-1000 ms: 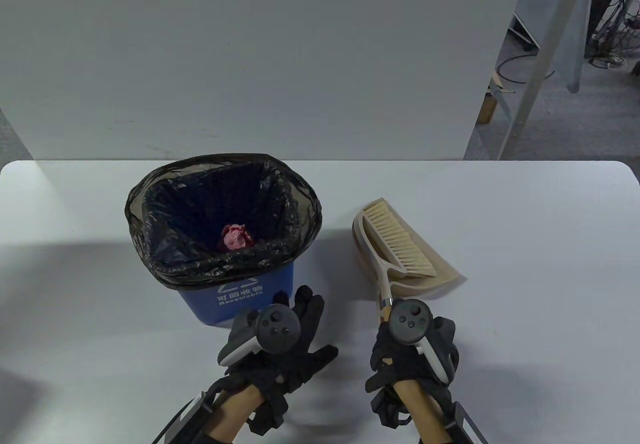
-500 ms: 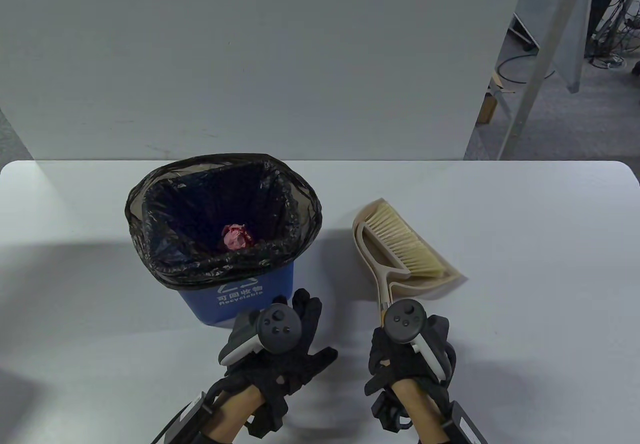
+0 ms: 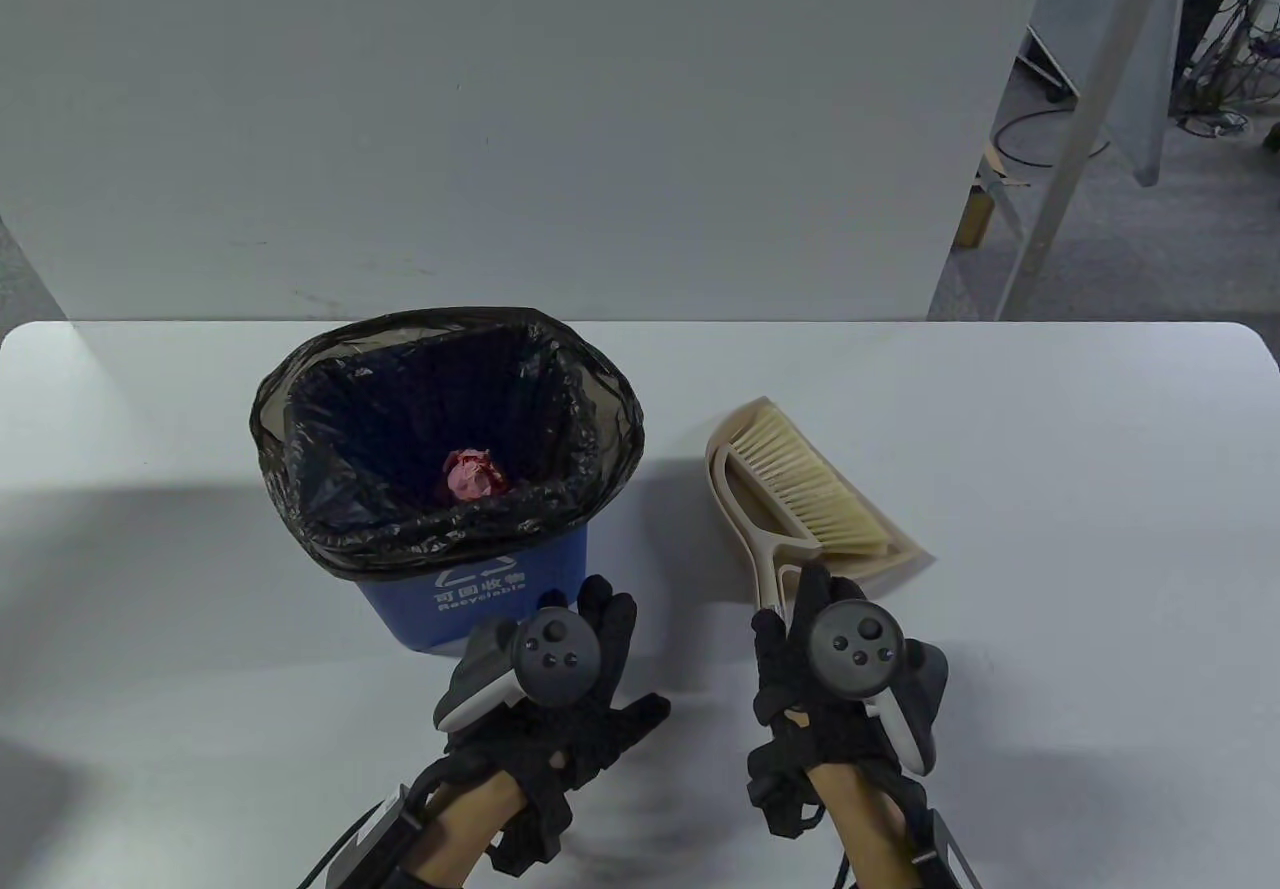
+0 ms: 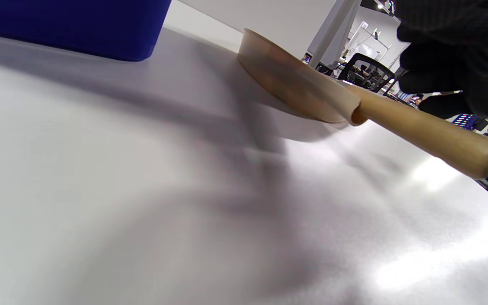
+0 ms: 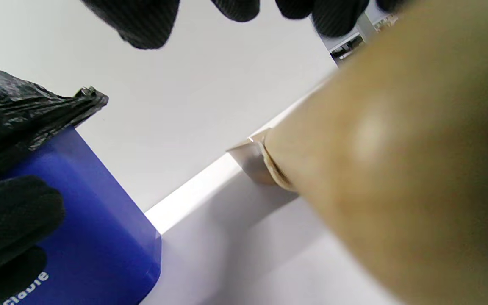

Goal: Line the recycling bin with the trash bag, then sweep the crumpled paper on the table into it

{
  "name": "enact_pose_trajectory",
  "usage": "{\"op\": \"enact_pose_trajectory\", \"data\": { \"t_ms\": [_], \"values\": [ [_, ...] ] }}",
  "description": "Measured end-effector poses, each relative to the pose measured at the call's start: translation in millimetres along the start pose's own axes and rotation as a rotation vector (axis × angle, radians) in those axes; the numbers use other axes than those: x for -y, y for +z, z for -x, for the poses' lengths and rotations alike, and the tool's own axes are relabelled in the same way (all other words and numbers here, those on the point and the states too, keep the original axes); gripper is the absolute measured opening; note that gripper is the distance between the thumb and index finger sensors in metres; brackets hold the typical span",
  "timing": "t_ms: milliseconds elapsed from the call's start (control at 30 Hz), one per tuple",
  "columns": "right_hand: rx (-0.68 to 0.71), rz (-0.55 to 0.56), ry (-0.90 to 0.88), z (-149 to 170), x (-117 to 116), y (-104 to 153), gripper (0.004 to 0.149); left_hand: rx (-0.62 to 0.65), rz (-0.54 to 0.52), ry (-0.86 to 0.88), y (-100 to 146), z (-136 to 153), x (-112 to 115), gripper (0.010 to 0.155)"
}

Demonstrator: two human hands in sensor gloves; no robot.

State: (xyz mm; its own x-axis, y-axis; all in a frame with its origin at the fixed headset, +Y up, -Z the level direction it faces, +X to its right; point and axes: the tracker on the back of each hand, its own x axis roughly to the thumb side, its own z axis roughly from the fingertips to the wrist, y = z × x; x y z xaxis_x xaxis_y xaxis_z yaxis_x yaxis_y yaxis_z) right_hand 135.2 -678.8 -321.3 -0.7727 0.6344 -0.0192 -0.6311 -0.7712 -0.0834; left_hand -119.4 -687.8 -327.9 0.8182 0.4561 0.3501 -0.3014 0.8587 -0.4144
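The blue recycling bin stands at centre left, lined with a black trash bag. A red crumpled paper ball lies at its bottom. To the right, the beige dustpan lies on the table with the brush nested in it. Their wooden handle points toward me. My right hand hovers over that handle with its fingers straight and spread, gripping nothing. Just in front of the bin, my left hand rests with its fingers spread and holds nothing.
The white table ends at a grey wall panel behind the bin. Off the table's back right, a metal frame leg and cables lie on the floor.
My right hand has let go of the brush and dustpan handle, straightened its fingers and shifted slightly right. The brush settled into the dustpan. The left hand barely moved.
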Motion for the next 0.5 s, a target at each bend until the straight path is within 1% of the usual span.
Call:
{"op": "enact_pose_trajectory", "data": {
  "t_ms": [133, 367, 500],
  "values": [
    [0.051, -0.004, 0.082, -4.2, 0.9, 1.2, 0.072, -0.008, -0.022, -0.023, 1.1, 1.1, -2.2, 0.094],
    [0.093, -0.107, 0.199, -9.7, -7.7, 1.4, 0.073, -0.023, -0.057, -0.042, 3.9, 4.7, -6.8, 0.094],
    [0.105, -0.134, 0.211, -10.9, -10.1, 1.6, 0.074, -0.029, -0.057, -0.034, 4.4, 6.2, -7.0, 0.093]
  ]
}}
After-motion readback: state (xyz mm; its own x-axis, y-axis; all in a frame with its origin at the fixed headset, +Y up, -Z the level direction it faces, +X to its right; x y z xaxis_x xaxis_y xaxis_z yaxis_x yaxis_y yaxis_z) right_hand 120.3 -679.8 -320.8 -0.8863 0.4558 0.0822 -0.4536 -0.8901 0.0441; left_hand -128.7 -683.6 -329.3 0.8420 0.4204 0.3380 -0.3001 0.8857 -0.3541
